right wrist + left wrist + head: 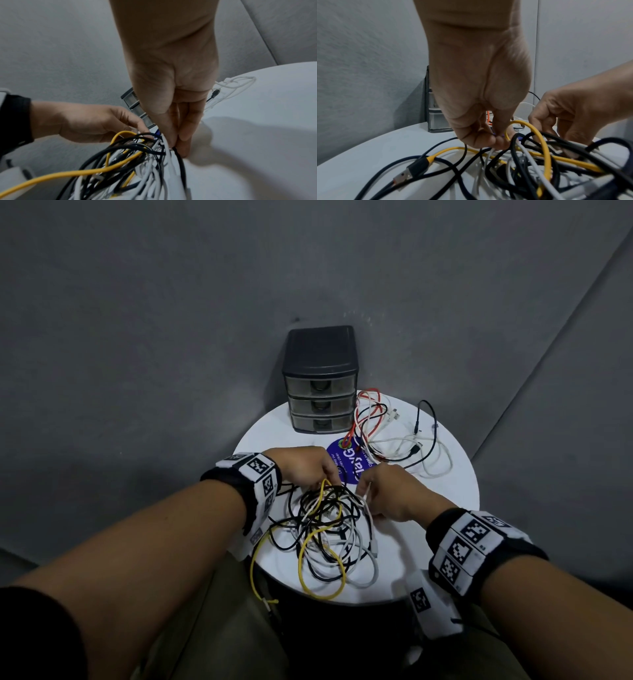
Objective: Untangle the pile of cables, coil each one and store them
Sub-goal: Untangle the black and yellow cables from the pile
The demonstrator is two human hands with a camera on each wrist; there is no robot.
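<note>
On round white desk (428,549), tangled cable pile (325,529) sits before me: my left hand (305,467) pinches white strand, my right hand (387,494) pinches white cable at pile's edge, apparently to tease loops apart; drawer unit (320,392) waits behind.

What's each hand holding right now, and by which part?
Left hand pinches strands at the far edge of the tangled cable pile; which cable is unclear. Right hand pinches a white cable mid-length, at the pile's right side.

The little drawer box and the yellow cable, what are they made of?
The drawer box looks like plastic: a dark matte shell with see-through smoky drawers. The yellow cable seems to have a smooth rubbery plastic coat that bends in soft loops.
</note>
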